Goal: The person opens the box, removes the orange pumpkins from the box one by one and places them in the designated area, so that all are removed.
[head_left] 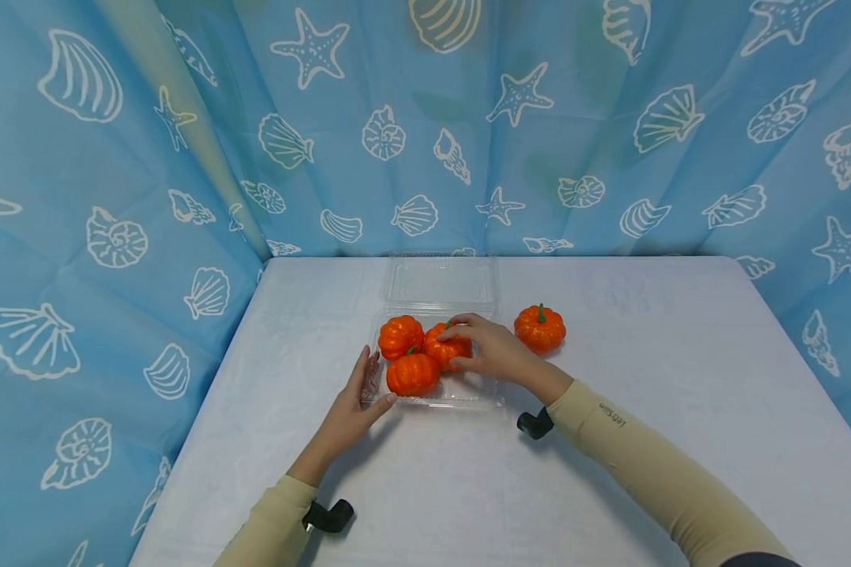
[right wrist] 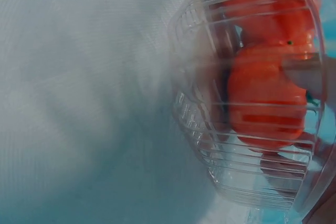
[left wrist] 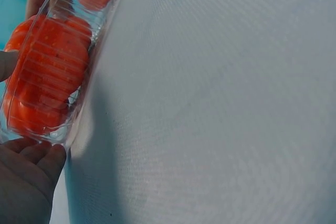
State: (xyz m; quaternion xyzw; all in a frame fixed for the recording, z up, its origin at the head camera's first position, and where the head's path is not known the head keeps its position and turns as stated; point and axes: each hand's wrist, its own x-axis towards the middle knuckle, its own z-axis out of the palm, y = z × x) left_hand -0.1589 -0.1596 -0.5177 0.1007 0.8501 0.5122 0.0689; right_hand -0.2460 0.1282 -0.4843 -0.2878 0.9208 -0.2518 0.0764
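Observation:
A clear plastic clamshell container (head_left: 471,391) lies on the table with its lid (head_left: 440,282) folded back. Inside sit three orange toy pumpkins, one at the back left (head_left: 400,337), one at the front (head_left: 413,378), and one at the right (head_left: 436,351). My right hand (head_left: 496,352) grips that right pumpkin (right wrist: 265,98) between thumb and fingers, reaching over the container's right side. Along the left wall my left hand (head_left: 349,409) rests with fairly straight fingers (left wrist: 39,153) touching the plastic, its thumb near the front corner.
Another orange toy pumpkin (head_left: 540,331) with a green stem stands on the table right of the container, just beyond my right wrist. The white-covered table (head_left: 440,488) ends at a blue curtain (head_left: 425,126) printed with shells. Each wrist carries a black camera mount.

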